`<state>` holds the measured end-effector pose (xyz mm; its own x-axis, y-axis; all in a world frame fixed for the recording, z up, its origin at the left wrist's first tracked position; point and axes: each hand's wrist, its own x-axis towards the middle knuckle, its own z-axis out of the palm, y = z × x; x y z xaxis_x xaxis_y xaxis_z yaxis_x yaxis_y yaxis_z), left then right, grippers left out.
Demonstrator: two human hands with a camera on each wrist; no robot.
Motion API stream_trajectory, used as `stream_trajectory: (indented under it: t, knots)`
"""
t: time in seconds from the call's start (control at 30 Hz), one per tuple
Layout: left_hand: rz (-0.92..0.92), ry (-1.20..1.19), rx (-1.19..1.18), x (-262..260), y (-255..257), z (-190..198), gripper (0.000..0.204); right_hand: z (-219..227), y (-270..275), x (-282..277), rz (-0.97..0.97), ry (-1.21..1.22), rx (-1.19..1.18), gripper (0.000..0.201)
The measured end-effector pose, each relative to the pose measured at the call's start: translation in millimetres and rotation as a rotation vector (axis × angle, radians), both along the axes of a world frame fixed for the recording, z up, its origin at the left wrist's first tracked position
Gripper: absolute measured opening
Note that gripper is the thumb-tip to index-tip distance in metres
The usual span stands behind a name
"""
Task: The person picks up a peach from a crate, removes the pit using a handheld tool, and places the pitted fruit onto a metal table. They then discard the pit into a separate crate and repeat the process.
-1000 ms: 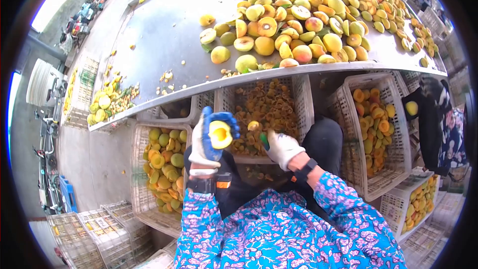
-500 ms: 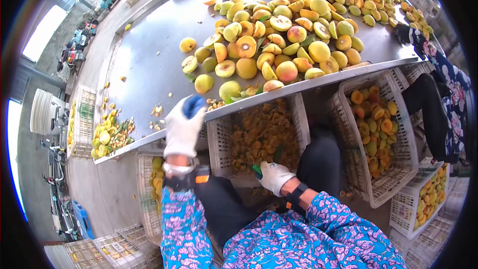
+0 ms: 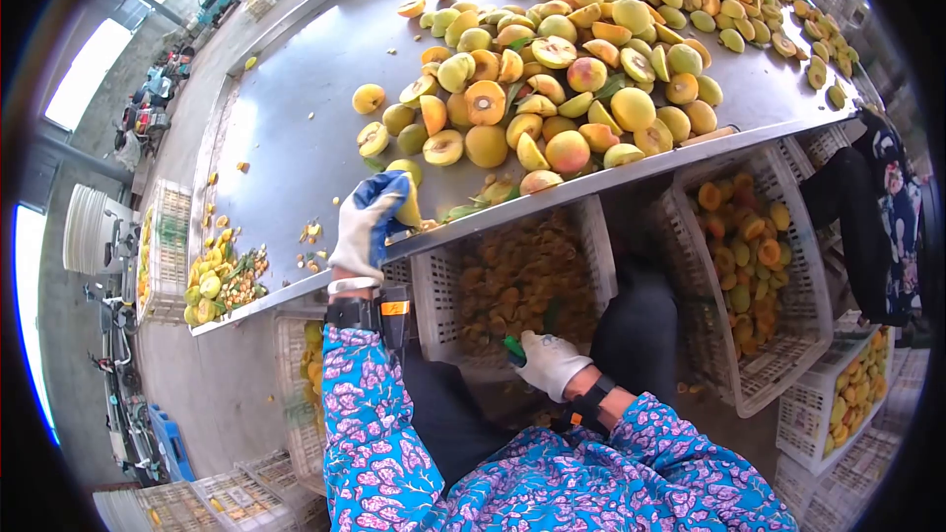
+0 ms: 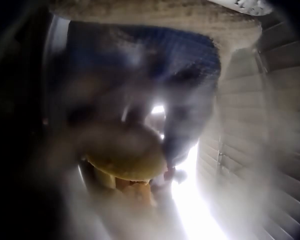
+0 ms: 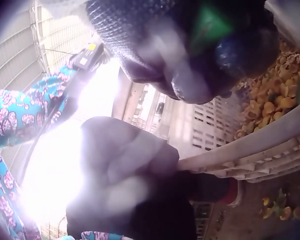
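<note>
At the table's front edge my left hand (image 3: 363,227), in a white glove with blue-coated fingers, grips a yellow peach (image 3: 408,207). The left wrist view shows the yellow-green side of that peach (image 4: 127,162) under the blurred blue fingers. Lower down, my gloved right hand (image 3: 554,365) holds a small tool with a green handle (image 3: 514,351); its working end is hidden. Green of the handle also shows between the dark-coated fingers in the right wrist view. Just beyond the left hand, whole and halved peaches (image 3: 485,146) lie heaped on the metal table (image 3: 286,138).
Beneath the table edge stands a crate (image 3: 434,310) of brownish-orange scraps. Another crate (image 3: 803,335) with peach halves is to the right, and one (image 3: 294,384) partly shows at the left. Pits and scraps (image 3: 246,271) lie at the table's left corner. Another person's dark-clothed leg (image 3: 838,197) is at the right.
My left hand held a peach half over the crates, then reached up to the table with that half gone, and now grips a peach there. My right hand keeps the green-handled tool low.
</note>
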<state>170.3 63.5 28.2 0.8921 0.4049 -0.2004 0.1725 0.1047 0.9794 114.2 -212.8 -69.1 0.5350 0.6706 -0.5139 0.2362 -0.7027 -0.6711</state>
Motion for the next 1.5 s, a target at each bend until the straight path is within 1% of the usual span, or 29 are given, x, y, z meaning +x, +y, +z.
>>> stream_trajectory:
  t: [0.07, 0.13, 0.17, 0.2, 0.23, 0.27, 0.3, 0.33, 0.37, 0.4, 0.43, 0.47, 0.53, 0.6, 0.67, 0.73, 0.83, 0.93, 1.03, 1.13, 1.23, 1.27, 1.33, 1.37, 1.43, 1.5]
  knots:
    - [0.005, -0.236, -0.465, -37.9, 8.5, 1.1, 0.044, 5.4, 0.7, 1.4, -0.050, 0.037, -0.004, 0.035]
    - [-0.080, -0.309, -0.825, -71.4, 11.4, 3.3, 0.052, -3.1, 4.2, -1.4, -0.096, -0.047, 0.050, 0.038]
    - [-0.084, -0.342, -0.978, -85.9, 5.1, 2.6, 0.054, 6.6, 9.0, -0.8, -0.137, 0.033, 0.089, 0.038]
    - [-0.017, -0.398, -0.915, -100.2, -5.9, 1.4, 0.051, 16.3, 14.6, 2.5, -0.180, 0.116, 0.121, 0.038]
    - [0.074, -0.374, -0.914, -112.3, -14.3, -3.8, 0.050, 12.0, 19.5, 2.5, -0.184, 0.102, 0.206, 0.036]
    - [0.157, -0.344, -0.919, -122.5, -23.1, -10.3, 0.049, 15.6, 26.9, -0.9, -0.187, -0.028, 0.304, 0.033]
    - [0.201, -0.374, -0.993, -130.1, -31.9, -18.9, 0.047, 23.3, 29.8, -4.6, -0.199, -0.033, 0.370, 0.032]
    - [0.247, -0.338, -0.968, -134.3, -39.2, -24.7, 0.049, 49.2, 36.5, -7.3, -0.212, -0.045, 0.437, 0.031]
    - [0.243, -0.341, -0.914, -138.6, -43.6, -28.9, 0.049, 74.1, 43.1, -11.2, -0.210, 0.011, 0.407, 0.026]
    - [0.237, -0.343, -0.858, -143.1, -46.5, -31.8, 0.049, 89.2, 49.7, -17.6, -0.210, 0.068, 0.380, 0.023]
    - [0.243, -0.343, -0.847, -146.0, -49.0, -31.0, 0.049, 85.1, 55.1, -26.0, -0.130, -0.125, 0.462, 0.023]
    - [0.245, -0.343, -0.836, -146.4, -51.2, -27.9, 0.049, 84.5, 59.6, -30.3, -0.034, -0.143, 0.386, 0.032]
    - [0.235, -0.342, -0.782, -148.4, -54.5, -27.5, 0.049, 88.7, 67.3, -39.4, 0.039, -0.193, 0.368, 0.034]
    - [0.217, -0.329, -0.692, -153.0, -56.5, -29.7, 0.050, 87.6, 71.7, -46.4, 0.035, -0.248, 0.366, 0.030]
    - [0.229, -0.321, -0.643, -155.3, -62.2, -21.0, 0.051, 88.3, 73.1, -51.5, 0.040, -0.286, 0.345, 0.030]
    - [0.204, -0.327, -0.617, -156.4, -64.2, -19.2, 0.052, 86.1, 73.2, -55.0, 0.039, -0.288, 0.344, 0.031]
    - [0.193, -0.318, -0.710, -157.7, -62.5, -23.3, 0.054, 84.8, 71.7, -56.1, 0.033, -0.282, 0.379, 0.031]
    - [0.169, -0.323, -0.627, -158.7, -61.7, -22.7, 0.054, 81.6, 71.3, -57.9, 0.013, -0.245, 0.418, 0.030]
    - [0.172, -0.307, -0.600, -159.2, -63.6, -20.8, 0.051, 77.9, 70.8, -58.6, -0.001, -0.220, 0.436, 0.029]
    - [0.178, -0.283, -0.493, -157.8, -65.7, -19.2, 0.051, 77.1, 69.9, -57.2, -0.016, -0.183, 0.466, 0.028]
    - [0.176, -0.293, -0.516, -156.5, -65.8, -17.9, 0.052, 75.6, 70.6, -55.1, -0.021, -0.146, 0.486, 0.027]
    - [0.184, -0.290, -0.489, -155.1, -66.9, -17.4, 0.052, 74.4, 70.7, -54.0, -0.022, -0.134, 0.489, 0.027]
    - [0.201, -0.282, -0.432, -153.4, -68.9, -16.6, 0.050, 71.6, 71.3, -52.5, -0.022, -0.113, 0.479, 0.031]
    - [0.196, -0.288, -0.447, -153.4, -69.0, -17.3, 0.048, 70.5, 72.2, -51.8, -0.022, -0.103, 0.475, 0.034]
    - [0.186, -0.299, -0.475, -153.3, -68.6, -20.2, 0.043, 68.8, 73.5, -50.6, -0.010, -0.107, 0.402, 0.030]
    - [0.204, -0.276, -0.433, -152.0, -68.2, -29.3, 0.037, 67.8, 74.2, -49.8, 0.013, -0.112, 0.333, 0.029]
